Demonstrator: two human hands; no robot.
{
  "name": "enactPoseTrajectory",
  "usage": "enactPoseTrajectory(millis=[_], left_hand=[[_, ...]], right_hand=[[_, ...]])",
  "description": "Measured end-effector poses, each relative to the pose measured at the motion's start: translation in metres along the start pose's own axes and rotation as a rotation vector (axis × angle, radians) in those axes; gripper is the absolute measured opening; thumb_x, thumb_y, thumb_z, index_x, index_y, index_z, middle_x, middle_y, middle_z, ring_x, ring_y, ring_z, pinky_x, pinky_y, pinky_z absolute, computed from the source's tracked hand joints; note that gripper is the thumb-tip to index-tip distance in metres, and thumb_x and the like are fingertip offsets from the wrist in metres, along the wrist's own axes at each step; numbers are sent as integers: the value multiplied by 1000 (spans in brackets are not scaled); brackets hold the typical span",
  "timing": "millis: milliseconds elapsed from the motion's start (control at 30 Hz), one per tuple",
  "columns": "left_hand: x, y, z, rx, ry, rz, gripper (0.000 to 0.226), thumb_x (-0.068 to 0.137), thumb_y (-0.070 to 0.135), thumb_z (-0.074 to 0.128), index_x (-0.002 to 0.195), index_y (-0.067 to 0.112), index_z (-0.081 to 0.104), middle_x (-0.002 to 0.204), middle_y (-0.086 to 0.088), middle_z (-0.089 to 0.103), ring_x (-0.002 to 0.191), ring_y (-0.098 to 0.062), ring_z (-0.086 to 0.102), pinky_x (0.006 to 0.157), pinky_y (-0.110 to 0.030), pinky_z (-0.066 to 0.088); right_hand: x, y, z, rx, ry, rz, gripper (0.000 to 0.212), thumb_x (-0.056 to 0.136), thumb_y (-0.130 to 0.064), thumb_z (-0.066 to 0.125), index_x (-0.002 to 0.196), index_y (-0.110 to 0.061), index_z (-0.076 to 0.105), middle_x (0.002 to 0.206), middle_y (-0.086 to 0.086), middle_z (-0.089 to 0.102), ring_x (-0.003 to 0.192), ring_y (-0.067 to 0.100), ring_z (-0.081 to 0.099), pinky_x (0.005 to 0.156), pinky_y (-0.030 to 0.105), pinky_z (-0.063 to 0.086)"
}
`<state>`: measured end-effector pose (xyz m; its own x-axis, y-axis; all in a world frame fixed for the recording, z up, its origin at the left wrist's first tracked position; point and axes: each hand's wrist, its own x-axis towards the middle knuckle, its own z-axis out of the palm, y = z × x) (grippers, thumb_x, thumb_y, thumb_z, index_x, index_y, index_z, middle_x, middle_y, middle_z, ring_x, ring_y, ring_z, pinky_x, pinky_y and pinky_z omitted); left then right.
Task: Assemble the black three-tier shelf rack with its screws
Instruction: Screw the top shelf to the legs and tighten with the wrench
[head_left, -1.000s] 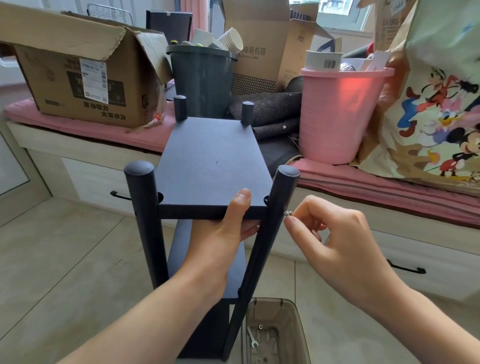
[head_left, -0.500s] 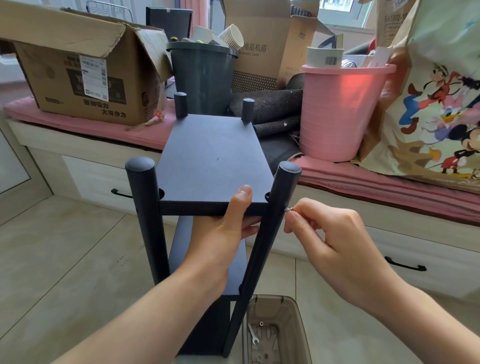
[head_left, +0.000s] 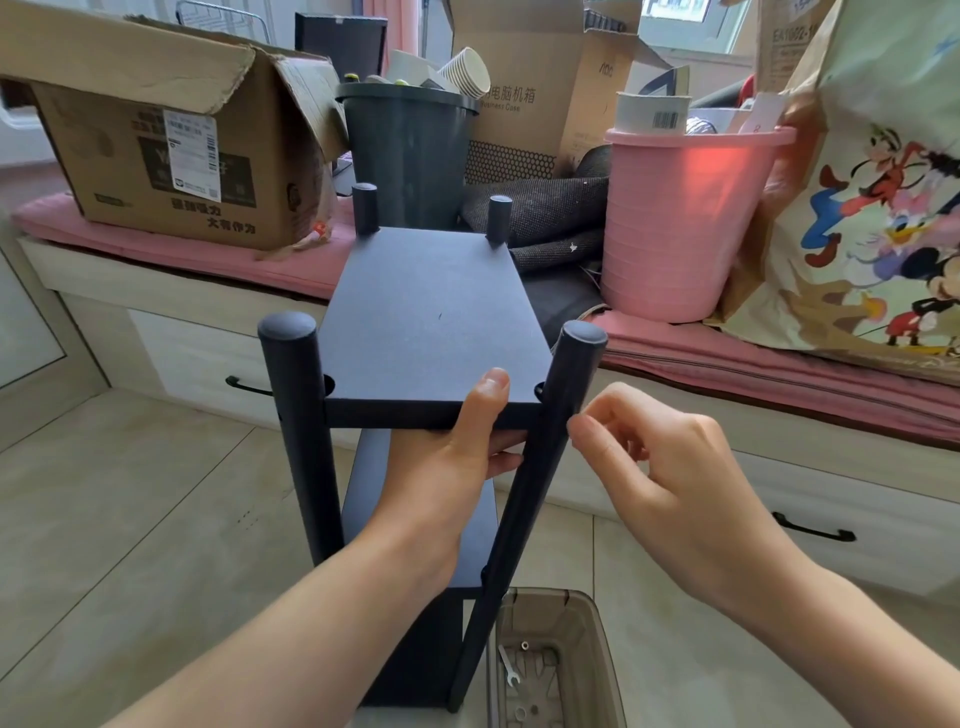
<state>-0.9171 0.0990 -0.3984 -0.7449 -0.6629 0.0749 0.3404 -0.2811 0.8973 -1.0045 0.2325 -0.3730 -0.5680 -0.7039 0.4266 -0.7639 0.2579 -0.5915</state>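
Looks like you're on the top shelf screw: left hand grips its near edge, right hand fingertips pinched at the near-right post, screw hidden, so next keep twisting it in straight.

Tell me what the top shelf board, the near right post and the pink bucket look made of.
Top shelf board: matte black, faintly grainy face, likely coated fibreboard.
Near right post: smooth matte black with a rounded cap; painted metal or plastic, unclear.
Pink bucket: ribbed plastic, light glowing through its wall.
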Motion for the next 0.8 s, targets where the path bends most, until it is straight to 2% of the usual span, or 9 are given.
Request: enactPoseTrajectory(millis=[100, 200, 267, 333, 467, 533, 633, 700, 800], left_hand=[[0, -1, 0, 2, 1, -5, 16, 98, 30, 60, 112, 24, 64, 91, 4, 80, 84, -16, 78, 61, -15, 55], [0, -1, 0, 3, 7, -3, 14, 98, 31, 60, 111, 26, 65, 90, 5, 80, 84, -15, 77, 61, -15, 55], [0, 0, 0, 3, 11, -1, 16, 98, 31, 61, 112, 27, 64, 91, 5, 80, 84, -15, 78, 61, -15, 55], [0, 0, 0, 1, 13, -1, 13, 98, 31, 61, 110, 28, 65, 91, 6, 80, 85, -15, 78, 61, -15, 55], [0, 0, 0, -14, 15, -12, 11, 98, 29, 61, 108, 26, 65, 90, 3, 80, 84, -17, 78, 60, -16, 55], [0, 0, 1, -17, 14, -10, 8, 98, 28, 61, 105, 28, 65, 89, 3, 80, 83, -17, 78, 59, -15, 55], [0, 1, 1, -25, 10, -6, 7, 98, 28, 61, 104, 28, 65, 88, 3, 80, 83, -17, 78, 59, -16, 55], [0, 1, 0, -22, 10, -5, 10, 97, 29, 61, 106, 28, 64, 88, 4, 80, 83, -17, 78, 59, -16, 55], [0, 1, 0, -22, 7, -6, 9, 98, 28, 61, 106, 27, 64, 87, 5, 80, 82, -16, 78, 59, -16, 55]], right_hand=[[0, -1, 3, 25, 8, 0, 39, 95, -45, 42, 72, -17, 55, 57, -1, 51, 53, 20, 42, 55, 34, 38], [0, -1, 4, 63, 5, 40, 45, 99, -43, 38, 62, -21, 52, 53, -11, 47, 52, 12, 40, 53, 27, 30], [1, -1, 3, 33, 18, 37, 50, 97, -49, 38, 59, -21, 51, 49, -14, 45, 50, 11, 40, 52, 27, 29], [1, -1, 1, 26, 36, 8, 55, 96, -57, 40, 60, -17, 52, 50, -8, 46, 49, 14, 39, 51, 28, 31], [-1, -2, -1, -2, 30, -24, 35, 91, -44, 49, 66, -21, 50, 55, 1, 50, 53, 22, 42, 55, 41, 40], [-1, -2, 1, 5, 13, -19, 34, 92, -39, 48, 67, -18, 52, 56, -1, 52, 53, 20, 44, 56, 37, 42], [1, -1, 4, 171, -26, 34, 39, 99, -27, 49, 61, -16, 51, 52, -9, 45, 51, 9, 38, 51, 23, 32], [2, 0, 3, 247, -55, 69, 43, 101, -25, 49, 59, -16, 51, 52, -7, 42, 51, 8, 35, 52, 26, 30], [3, 2, 0, 116, -5, 12, 35, 95, -36, 54, 65, -18, 56, 56, -1, 50, 52, 15, 42, 52, 25, 35]])
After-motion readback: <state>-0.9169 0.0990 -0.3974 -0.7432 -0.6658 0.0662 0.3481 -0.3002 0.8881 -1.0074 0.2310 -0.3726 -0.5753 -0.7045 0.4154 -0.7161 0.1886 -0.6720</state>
